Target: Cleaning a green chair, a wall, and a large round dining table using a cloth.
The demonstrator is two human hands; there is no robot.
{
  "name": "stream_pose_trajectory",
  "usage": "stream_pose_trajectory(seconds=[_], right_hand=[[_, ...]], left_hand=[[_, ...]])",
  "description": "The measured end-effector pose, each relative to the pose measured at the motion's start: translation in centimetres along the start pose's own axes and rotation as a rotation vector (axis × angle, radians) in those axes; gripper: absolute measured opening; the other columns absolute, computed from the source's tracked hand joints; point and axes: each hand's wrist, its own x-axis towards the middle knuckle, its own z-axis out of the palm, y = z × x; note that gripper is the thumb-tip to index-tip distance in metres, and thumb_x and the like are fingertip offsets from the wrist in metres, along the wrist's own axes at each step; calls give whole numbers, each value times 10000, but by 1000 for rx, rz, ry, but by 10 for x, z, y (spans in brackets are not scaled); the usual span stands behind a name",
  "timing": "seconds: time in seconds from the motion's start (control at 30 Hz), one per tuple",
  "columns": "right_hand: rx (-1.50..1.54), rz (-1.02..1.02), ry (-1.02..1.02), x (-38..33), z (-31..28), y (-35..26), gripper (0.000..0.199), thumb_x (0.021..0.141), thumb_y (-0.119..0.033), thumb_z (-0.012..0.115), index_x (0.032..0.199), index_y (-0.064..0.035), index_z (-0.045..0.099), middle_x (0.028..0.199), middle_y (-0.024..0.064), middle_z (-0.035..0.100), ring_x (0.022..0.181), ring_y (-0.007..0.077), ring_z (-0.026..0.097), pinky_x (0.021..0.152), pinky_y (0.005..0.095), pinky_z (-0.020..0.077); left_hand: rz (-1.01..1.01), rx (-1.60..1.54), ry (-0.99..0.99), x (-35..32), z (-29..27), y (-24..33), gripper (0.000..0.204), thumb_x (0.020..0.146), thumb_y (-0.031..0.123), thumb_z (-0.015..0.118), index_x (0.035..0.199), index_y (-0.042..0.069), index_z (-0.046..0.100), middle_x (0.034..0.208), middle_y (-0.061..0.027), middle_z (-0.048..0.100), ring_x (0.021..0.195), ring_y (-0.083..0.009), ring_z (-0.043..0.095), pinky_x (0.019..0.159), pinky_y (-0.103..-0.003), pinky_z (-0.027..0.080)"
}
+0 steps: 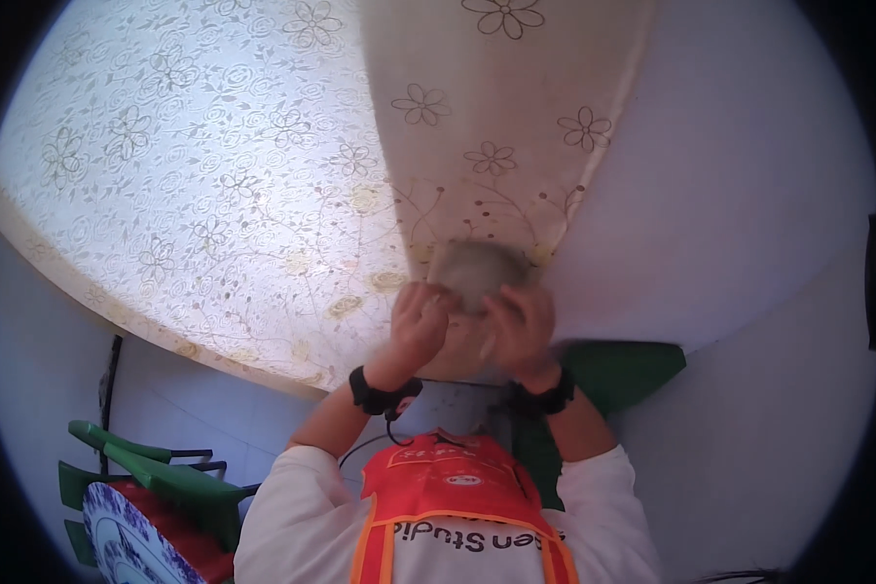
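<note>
A flat, soft-looking grey piece (482, 271), blurred by motion, is at the near edge of the flowered tablecloth (263, 195). My left hand (421, 316) is closed at its near left side, with the fingers curled in a pinch. On the other side my right hand (524, 326) has bent fingers, thumb and fingertips meeting the near right edge of the piece. Motion smears the right fingers a little. Whether the grey piece touches the cloth under it I cannot tell. Each wrist wears a black band.
A green chair seat (625, 375) is under the table edge on the right. At the lower left are a green chair (170, 477) and a blue-and-white patterned round thing (127, 535). A white wall (740, 195) bounds the table's right side. A thin black cable (365, 443) hangs by my left wrist.
</note>
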Motion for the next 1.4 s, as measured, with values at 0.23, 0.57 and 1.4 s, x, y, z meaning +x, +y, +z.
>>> stream_pose_trajectory(seconds=[0.23, 0.57, 1.4], right_hand=[[-163, -74, 133, 68, 2, 22, 274, 649, -56, 586, 923, -56, 582, 896, 109, 488, 768, 292, 469, 647, 384, 389], [-24, 442, -233, -112, 93, 37, 102, 710, -104, 554, 772, -36, 510, 803, 156, 485, 761, 324, 468, 685, 420, 381], [-94, 173, -20, -126, 110, 40, 142, 693, -71, 628, 825, -118, 648, 815, 70, 484, 760, 265, 459, 652, 393, 374]], left_hand=[[68, 328, 86, 79, 25, 16, 349, 643, 72, 554, 992, 59, 566, 1030, -149, 484, 930, -310, 449, 794, -423, 368], [-217, 211, -273, -83, 82, -54, 165, 640, 55, 509, 763, 85, 614, 816, -94, 531, 796, -284, 484, 684, -374, 398], [-332, 197, -6, -44, 60, -21, 181, 550, 28, 569, 729, 36, 589, 932, -113, 531, 822, -298, 515, 687, -358, 452]])
